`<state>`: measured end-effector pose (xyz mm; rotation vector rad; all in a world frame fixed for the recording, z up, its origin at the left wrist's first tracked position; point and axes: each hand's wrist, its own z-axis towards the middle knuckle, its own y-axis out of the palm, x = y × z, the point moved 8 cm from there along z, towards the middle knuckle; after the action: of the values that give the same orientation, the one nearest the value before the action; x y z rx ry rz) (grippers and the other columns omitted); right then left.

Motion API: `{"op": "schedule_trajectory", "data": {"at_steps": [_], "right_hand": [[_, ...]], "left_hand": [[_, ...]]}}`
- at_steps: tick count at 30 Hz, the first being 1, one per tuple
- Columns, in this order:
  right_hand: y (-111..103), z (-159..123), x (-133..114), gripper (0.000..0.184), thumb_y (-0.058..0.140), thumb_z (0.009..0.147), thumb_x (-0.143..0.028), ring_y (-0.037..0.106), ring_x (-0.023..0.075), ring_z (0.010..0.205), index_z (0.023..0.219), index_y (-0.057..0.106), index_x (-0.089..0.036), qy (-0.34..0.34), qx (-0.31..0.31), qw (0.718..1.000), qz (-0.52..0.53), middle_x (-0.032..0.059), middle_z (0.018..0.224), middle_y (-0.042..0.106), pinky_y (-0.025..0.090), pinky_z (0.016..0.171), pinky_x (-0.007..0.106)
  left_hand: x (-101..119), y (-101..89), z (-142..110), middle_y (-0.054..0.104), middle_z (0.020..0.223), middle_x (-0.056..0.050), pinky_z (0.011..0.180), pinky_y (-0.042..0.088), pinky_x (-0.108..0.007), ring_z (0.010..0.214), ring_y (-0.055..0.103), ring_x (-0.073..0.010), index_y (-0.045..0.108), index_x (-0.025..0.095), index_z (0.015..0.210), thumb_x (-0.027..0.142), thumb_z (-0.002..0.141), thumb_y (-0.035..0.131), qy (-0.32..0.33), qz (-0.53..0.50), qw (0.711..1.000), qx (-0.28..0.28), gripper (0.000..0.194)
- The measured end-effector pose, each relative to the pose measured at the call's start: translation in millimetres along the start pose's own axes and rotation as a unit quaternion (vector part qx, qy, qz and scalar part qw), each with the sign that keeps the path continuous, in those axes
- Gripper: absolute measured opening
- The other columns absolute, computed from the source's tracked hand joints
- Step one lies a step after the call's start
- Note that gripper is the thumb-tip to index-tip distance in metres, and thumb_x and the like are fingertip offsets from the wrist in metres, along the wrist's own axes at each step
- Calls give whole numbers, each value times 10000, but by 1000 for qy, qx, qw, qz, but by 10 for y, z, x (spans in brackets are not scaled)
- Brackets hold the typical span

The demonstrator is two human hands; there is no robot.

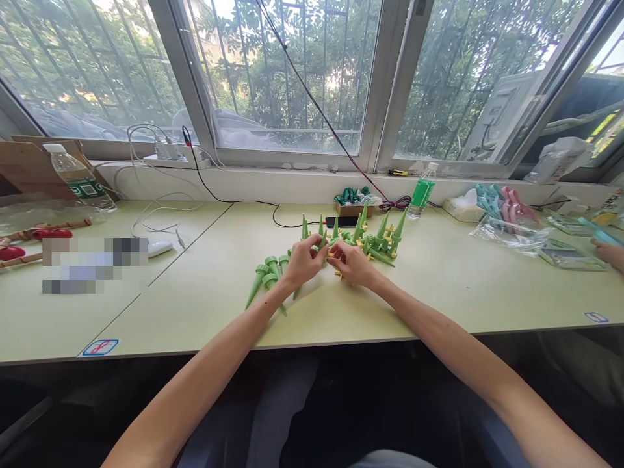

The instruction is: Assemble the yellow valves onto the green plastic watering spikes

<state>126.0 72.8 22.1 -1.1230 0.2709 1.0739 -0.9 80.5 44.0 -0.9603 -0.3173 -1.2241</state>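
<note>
My left hand [304, 261] is closed round a green plant watering spike [322, 241], whose tip points up past the fingers. Close beside it, my right hand [355, 264] has its thumb and fingers pinched together; what lies in them, if anything, is too small to make out. Several green spikes with ridged caps [257, 285] lie in a loose pile left of my left hand. Behind and right of my right hand stands a cluster of green spikes [398, 229] with small yellow valves [394, 246], some upright, some lying down.
A phone [344, 221] on a cable and a small cardboard box [351, 210] sit behind the spikes. Farther right are a green-labelled bottle [422, 192], a tissue box [462, 207] and bagged clips [507, 208]. Another person's hand [609, 253] shows at the right edge.
</note>
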Motion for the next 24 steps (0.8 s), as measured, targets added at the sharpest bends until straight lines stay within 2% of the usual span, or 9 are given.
{"op": "schedule_trajectory", "data": {"at_steps": [11, 24], "right_hand": [[17, 6, 7, 120, 555, 892, -257, 494, 122, 573, 798, 504, -204, -2, -6, 1000, -3, -14, 678, 596, 375, 589, 248], [31, 3, 4, 212, 503, 936, -277, 452, 120, 557, 741, 456, -209, -15, -9, 999, -28, -29, 608, 538, 338, 592, 251]], "left_hand": [[-32, 11, 1, 661, 834, -37, 536, 443, -220, 568, 518, -89, 623, 160, 869, 302, 863, 578, -10, -1, 1000, -5, 149], [-20, 14, 1, 627, 809, -14, 463, 359, -207, 491, 452, -57, 626, 162, 862, 317, 838, 604, -21, -30, 999, -14, 159]]}}
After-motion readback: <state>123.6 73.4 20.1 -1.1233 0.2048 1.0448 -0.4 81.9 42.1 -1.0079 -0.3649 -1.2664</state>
